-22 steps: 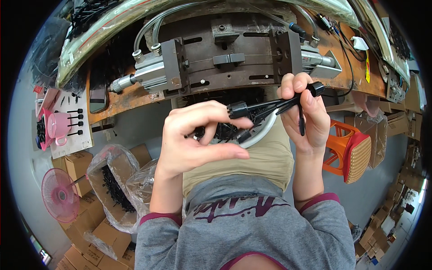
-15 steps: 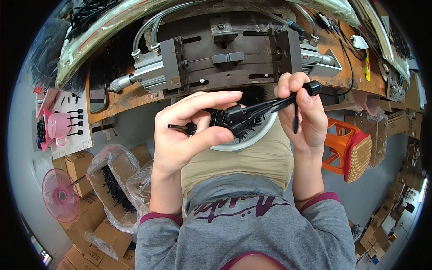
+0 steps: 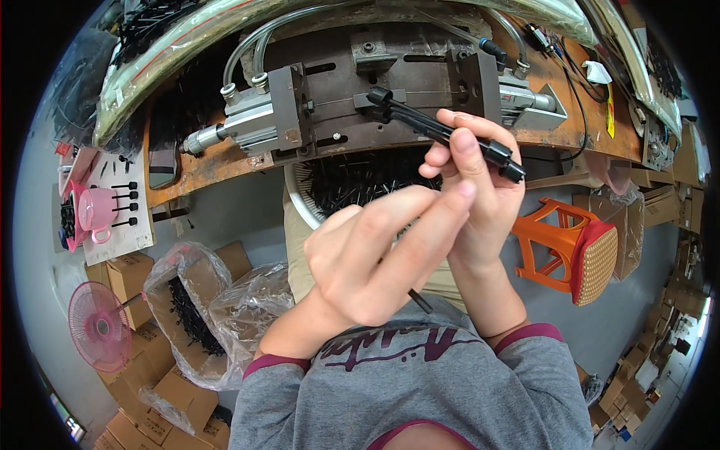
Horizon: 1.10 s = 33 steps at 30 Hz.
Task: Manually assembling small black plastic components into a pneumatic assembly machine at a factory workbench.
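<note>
My right hand (image 3: 480,172) is closed round a small bundle of black mascara wands (image 3: 416,120). Their stems run up to the left, with black caps at both ends of the bundle. My left hand (image 3: 375,255) is in front of the right wrist, its fingers bent and its fingertips near the right thumb. A thin black rod (image 3: 421,301) sticks out below the left hand; the rest of it is hidden by the fingers. Under both hands a white basket (image 3: 300,202) sits on my lap, heaped with loose black wands (image 3: 360,176).
A metal fixture (image 3: 375,120) with two air cylinders (image 3: 251,124) and clear hoses is on the wooden bench ahead. To the left are a pink cup (image 3: 97,210), a pink fan (image 3: 100,328) and a plastic-lined carton (image 3: 187,322). An orange stool (image 3: 551,244) stands right.
My left hand has moved right and down, across to the right hand. The wands in my right hand have swung round, their stems now pointing up and left over the fixture.
</note>
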Tool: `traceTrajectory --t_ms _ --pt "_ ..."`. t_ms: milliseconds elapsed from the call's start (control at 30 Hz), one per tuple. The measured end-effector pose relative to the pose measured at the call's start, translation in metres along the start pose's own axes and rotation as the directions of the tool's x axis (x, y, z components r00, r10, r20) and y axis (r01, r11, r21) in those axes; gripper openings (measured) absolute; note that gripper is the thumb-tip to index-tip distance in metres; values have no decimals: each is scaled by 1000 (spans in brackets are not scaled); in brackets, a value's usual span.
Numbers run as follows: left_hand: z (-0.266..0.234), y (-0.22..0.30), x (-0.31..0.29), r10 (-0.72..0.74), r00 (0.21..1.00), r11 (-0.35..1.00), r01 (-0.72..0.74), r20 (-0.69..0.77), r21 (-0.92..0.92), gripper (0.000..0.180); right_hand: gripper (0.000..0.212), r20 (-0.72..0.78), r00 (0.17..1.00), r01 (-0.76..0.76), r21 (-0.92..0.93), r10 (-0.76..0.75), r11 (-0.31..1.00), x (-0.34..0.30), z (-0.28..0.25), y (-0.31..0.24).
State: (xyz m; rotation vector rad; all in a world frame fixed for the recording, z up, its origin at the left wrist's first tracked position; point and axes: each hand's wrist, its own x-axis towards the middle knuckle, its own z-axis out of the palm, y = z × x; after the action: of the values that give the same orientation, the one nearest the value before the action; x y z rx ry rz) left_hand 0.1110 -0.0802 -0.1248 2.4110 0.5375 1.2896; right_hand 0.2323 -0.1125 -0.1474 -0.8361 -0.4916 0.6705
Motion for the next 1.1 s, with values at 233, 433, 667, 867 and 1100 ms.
traceTrajectory --t_ms 233,433,667,867,1100 --pt "-20 -27 10 -430 896 866 374 -113 -330 37 18 110 984 -156 133 142 979 -1 -6 -4" --pt "-46 -55 9 -532 716 485 695 451 -531 34 18 261 892 -426 217 369 878 1 -16 -11" --pt "-34 -39 3 -373 927 903 370 29 -219 36 18 131 940 -333 160 315 929 1 -12 -13" --pt "-10 -8 -5 2 998 993 -9 63 118 38 20 -55 948 -300 174 313 938 -4 9 -1" --pt "22 -18 -1 16 999 974 -4 -50 227 31 22 -71 923 -347 271 378 898 -6 12 8"
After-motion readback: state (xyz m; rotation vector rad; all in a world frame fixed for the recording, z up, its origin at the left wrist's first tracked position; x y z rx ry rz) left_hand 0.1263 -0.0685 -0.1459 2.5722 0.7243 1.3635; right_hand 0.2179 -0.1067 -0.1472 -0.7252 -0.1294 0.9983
